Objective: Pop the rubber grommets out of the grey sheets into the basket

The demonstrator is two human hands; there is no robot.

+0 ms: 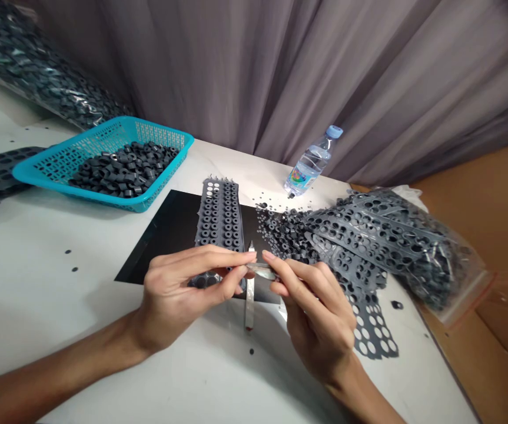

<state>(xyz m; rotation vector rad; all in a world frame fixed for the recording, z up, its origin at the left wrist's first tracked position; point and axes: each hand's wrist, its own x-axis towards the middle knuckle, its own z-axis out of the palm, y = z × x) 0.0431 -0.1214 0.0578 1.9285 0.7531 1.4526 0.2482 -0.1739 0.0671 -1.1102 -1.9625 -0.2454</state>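
Observation:
Both hands meet over the near edge of a black mat (165, 235), fingertips almost touching. Between them is a small thin shiny piece (262, 270), greyish and pale, whose kind I cannot make out. My left hand (183, 280) pinches its left end with thumb and fingers, and my right hand (313, 294) grips the right end. Below the fingertips lies a slim silver tool with a pointed dark tip (249, 300). A grey moulded rubber sheet with rows of ring-shaped parts (219, 215) lies on the mat, its near end partly hidden behind my left hand.
A blue basket (165, 197) at left holds black tubular pieces. Behind it lies a plastic bag of similar pieces (37, 76). At right are loose black bits (286, 232), punched sheets (375, 330) and a clear bag (439, 271). A water bottle (311, 162) stands near the curtain (218, 70).

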